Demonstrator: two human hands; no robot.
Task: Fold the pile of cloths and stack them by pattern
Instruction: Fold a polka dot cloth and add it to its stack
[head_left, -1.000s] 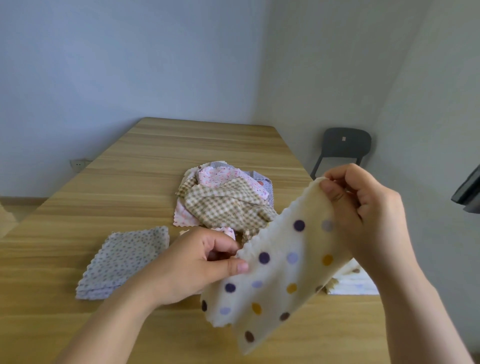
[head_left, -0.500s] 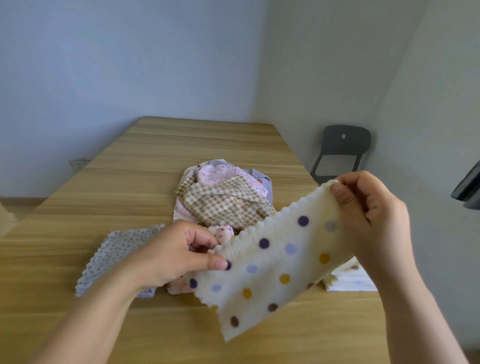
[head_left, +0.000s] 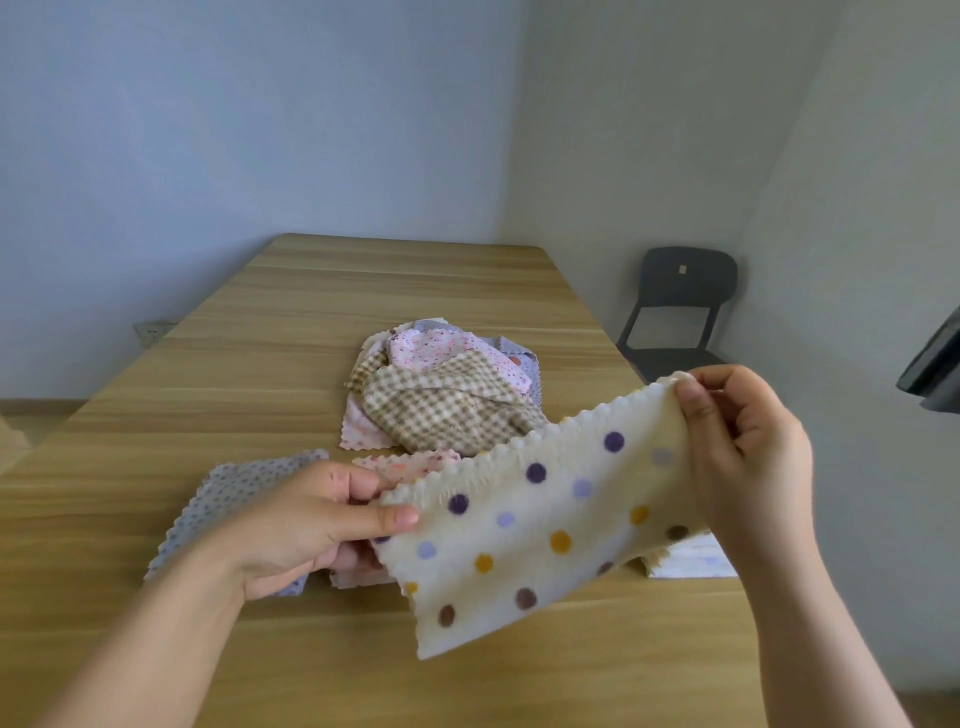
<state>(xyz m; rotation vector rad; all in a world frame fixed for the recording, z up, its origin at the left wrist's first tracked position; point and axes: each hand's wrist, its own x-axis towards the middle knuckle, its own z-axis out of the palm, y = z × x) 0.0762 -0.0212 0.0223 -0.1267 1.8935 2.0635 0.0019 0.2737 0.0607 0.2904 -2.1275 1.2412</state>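
Hands first: we see both raised above the table (head_left: 218, 395), forearms reaching in from the near edge. The left hand (head_left: 306, 525) sits low and left, knuckles up, thumb lying flat along the top of the dotted cloth (head_left: 545, 530) and the other fingers curled beneath it, so its near-left corner is pinched between them. The right hand (head_left: 743, 457) is higher and further right, wrist bent, its fingertips (head_left: 688, 402) closed on the cloth's upper right corner.

Between the two grips the cloth hangs taut along its scalloped top edge, slanting up from left to right, and the rest drops free toward us, clear of the table. It is cream with purple, lilac, yellow and brown dots.

Behind it, near the table's middle, lies the pile (head_left: 441, 400), a checked cloth on top of pink floral ones. Under the left hand we see a folded lilac stack (head_left: 244, 488) and, just beside it, a pink stack (head_left: 410, 462), partly hidden. A pale stack (head_left: 696, 561) shows below the right wrist at the table's right edge. A dark chair (head_left: 680, 306) stands by the wall.
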